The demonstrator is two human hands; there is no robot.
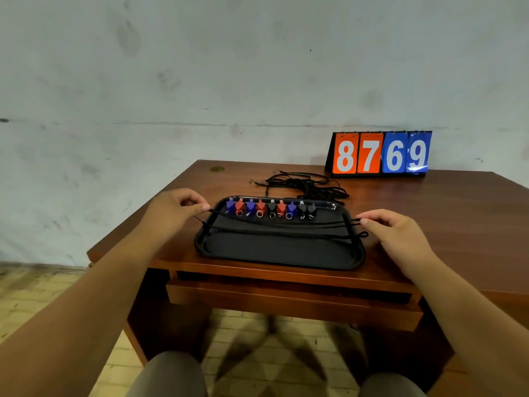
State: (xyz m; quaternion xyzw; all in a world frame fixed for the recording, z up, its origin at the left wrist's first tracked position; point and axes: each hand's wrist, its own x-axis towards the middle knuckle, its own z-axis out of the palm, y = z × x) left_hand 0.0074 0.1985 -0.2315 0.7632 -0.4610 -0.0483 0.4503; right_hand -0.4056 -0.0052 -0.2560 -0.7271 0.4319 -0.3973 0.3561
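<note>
The left hand [174,213] pinches one end of a black cord [286,225] between thumb and forefinger, just off the left rim of the tray. The right hand [398,233] pinches the other end at the right rim. The hands are well apart, with the cord drawn nearly taut between them.

The cord's long axis runs left to right across the black tray [274,260], just above its floor and roughly parallel to its long sides. Each hand sits at its own end, so neither is nearer. The coming move looks like a straight lowering onto the tray.

Just on the near side of it, more black cords [286,232] lie the same way, and a loop hangs over the right rim. On the far side, a row of whistles [272,209] in blue, red and black stands along the far rim. It is close enough that the held cord could brush it.

Behind the tray lies a loose tangle of black cords [306,186]. A flip scoreboard [380,153] reading 8769 stands at the back of the wooden counter [458,213].
</note>
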